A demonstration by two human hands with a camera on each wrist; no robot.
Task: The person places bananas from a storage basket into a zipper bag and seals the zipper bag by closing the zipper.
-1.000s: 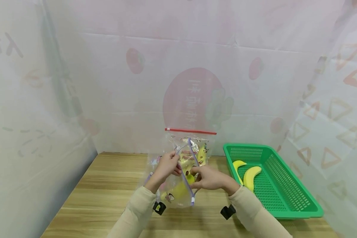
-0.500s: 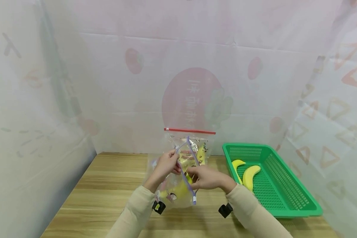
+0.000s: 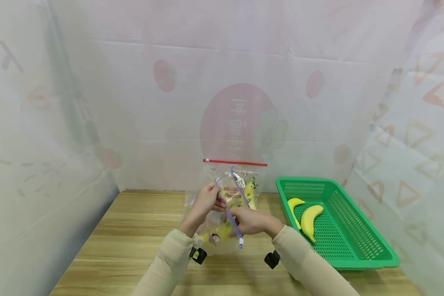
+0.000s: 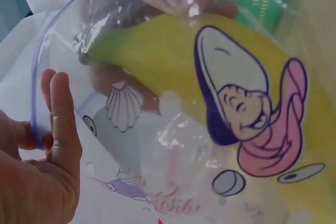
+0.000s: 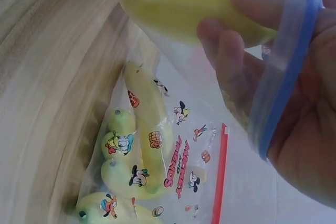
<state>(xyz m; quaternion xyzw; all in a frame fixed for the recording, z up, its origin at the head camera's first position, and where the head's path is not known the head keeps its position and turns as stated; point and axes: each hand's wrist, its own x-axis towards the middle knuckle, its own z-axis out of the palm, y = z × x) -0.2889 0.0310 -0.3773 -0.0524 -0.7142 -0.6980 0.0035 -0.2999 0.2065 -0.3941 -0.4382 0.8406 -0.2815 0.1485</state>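
Note:
A clear zip bag with a purple slider edge (image 3: 231, 220) hangs with its mouth spread apart. My left hand (image 3: 206, 202) pinches one side of that mouth between thumb and fingers; the left wrist view has this hand (image 4: 50, 166) at the rim. My right hand (image 3: 250, 220) reaches through the mouth, and in the right wrist view its fingers and thumb grip a yellow banana (image 5: 178, 11) near one end. Seen through the printed film in the left wrist view, the banana (image 4: 157, 45) lies inside the bag, partly covered by cartoon prints.
Behind stands a second clear bag with a red zip (image 3: 235, 163), holding a banana (image 5: 149, 114) and several rounded yellow-green fruits (image 5: 119, 174). At the right, a green basket (image 3: 359, 263) contains two bananas (image 3: 311, 218). The wooden table (image 3: 133, 234) meets curtain walls.
My right hand has moved a little left and deeper into the purple-zip bag, carrying the banana down behind the film. My left hand keeps its pinch on the rim.

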